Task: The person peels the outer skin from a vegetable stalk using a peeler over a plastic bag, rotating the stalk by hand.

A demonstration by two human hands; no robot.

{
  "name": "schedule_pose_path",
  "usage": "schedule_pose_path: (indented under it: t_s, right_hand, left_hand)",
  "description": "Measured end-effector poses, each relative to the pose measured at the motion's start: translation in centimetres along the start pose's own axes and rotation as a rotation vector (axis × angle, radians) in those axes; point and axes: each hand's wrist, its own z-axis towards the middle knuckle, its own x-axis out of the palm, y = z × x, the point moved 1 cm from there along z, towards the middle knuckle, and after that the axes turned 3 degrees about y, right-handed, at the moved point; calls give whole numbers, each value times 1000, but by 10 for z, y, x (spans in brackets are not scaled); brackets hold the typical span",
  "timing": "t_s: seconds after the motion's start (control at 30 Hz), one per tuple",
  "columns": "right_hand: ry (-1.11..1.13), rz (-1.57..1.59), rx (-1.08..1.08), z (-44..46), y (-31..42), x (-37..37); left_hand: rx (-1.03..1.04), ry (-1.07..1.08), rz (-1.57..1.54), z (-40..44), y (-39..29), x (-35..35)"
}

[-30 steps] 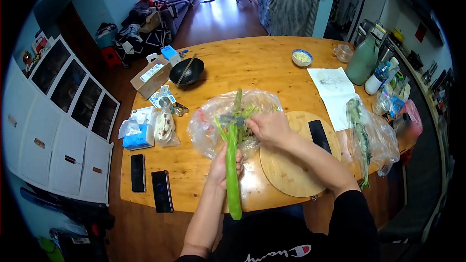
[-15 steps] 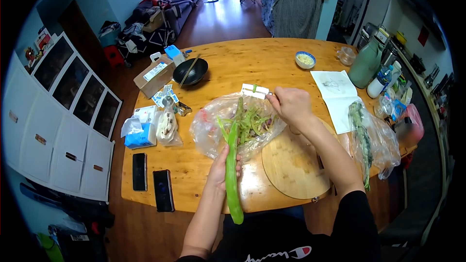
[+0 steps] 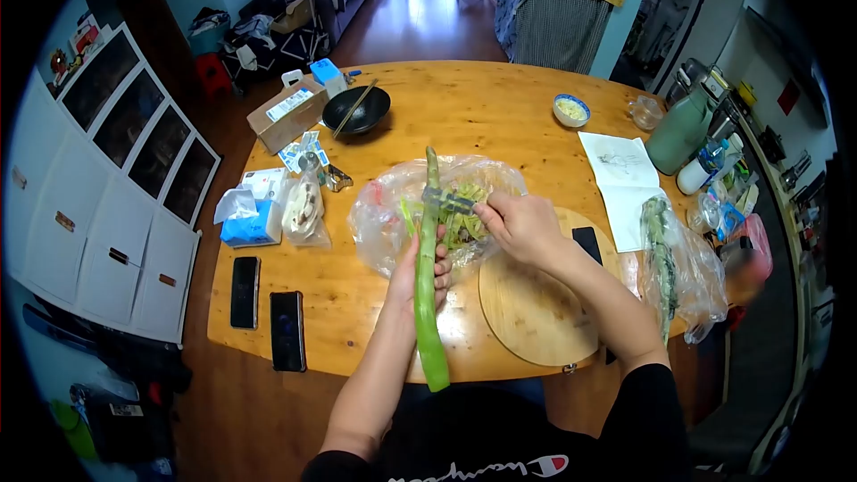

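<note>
A long green celtuce stem [image 3: 428, 321] slants up from near the table's front edge, its lower part peeled smooth and bright. My left hand [image 3: 410, 278] is wrapped round its middle. In my right hand [image 3: 522, 230] is a peeler [image 3: 453, 203], whose head lies across the upper part of the stem. A thin strip of peel hangs beside the stem on the left. Beneath, a clear plastic bag [image 3: 375, 225] lies spread out with green and purplish peelings [image 3: 466, 230] on it. A round wooden cutting board [image 3: 534, 317] lies under my right forearm.
A knife [image 3: 587, 244] with a dark handle lies on the board, partly hidden. Bagged greens [image 3: 659, 254] and an open notebook [image 3: 619, 183] are on the right. Two phones [image 3: 287, 330], tissues [image 3: 250, 221] and a black bowl [image 3: 357, 111] stand left. A small bowl [image 3: 571, 110] sits far right.
My right hand has brought the peeler down and left onto the stem's upper part. The stem has turned, showing a paler side. The whole view has shifted slightly.
</note>
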Motion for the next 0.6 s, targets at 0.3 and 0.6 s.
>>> schedule_pose_path:
  t_s: [0.3, 0.6]
  right_hand:
    - [93, 73, -270, -33, 39, 6]
    - [22, 32, -417, -46, 51, -1]
  left_hand:
    - [13, -73, -4, 28, -13, -9]
    - [-113, 35, -21, 44, -38, -17]
